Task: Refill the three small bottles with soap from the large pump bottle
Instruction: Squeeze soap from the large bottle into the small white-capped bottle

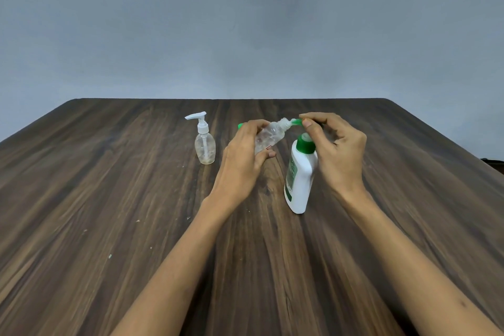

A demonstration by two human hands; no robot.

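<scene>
We see one head view, looking down on a dark wood-grain bench (pixel 109 185) against a plain grey wall (pixel 245 22).

Left hand (pixel 242 155): its grip is curled round the body of a small clear bottle (pixel 268 135), held above the bench and tilted, neck pointing up and to the right. A bit of green (pixel 240 126) shows just behind the left hand's knuckles; we cannot tell what it belongs to.

Right hand (pixel 338 144): thumb and forefinger pinch a green cap piece (pixel 296 122) at the mouth of the small clear bottle, a narrow grip. The other fingers are loosely curled. We cannot tell whether the cap is still joined to the neck or already free.

Large white bottle (pixel 300 180) with a green top (pixel 306 144): stands upright on the bench, just below the right hand and just right of the left hand. Neither hand holds it. Its label faces left and is too small to read.

Second small bottle (pixel 205 148): clear, with a white pump head (pixel 197 117), upright on the bench, left of the left hand and apart from it. It looks nearly empty, with only traces on the inside wall.

A few pale specks (pixel 110 255) lie on the near left part of the bench
</scene>
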